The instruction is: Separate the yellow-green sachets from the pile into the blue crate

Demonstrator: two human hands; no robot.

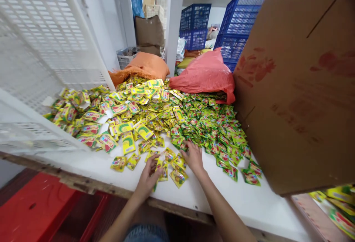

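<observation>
A big heap of small yellow and green sachets covers the white table. My left hand grips a few yellow sachets near the table's front edge. My right hand lies flat, fingers spread, on loose sachets at the near edge of the heap. More single sachets lie between and around both hands.
A white plastic crate stands tilted at left. A large cardboard box stands at right. Orange and red sacks lie behind the heap, blue crates stand further back. A red crate sits below the table at left.
</observation>
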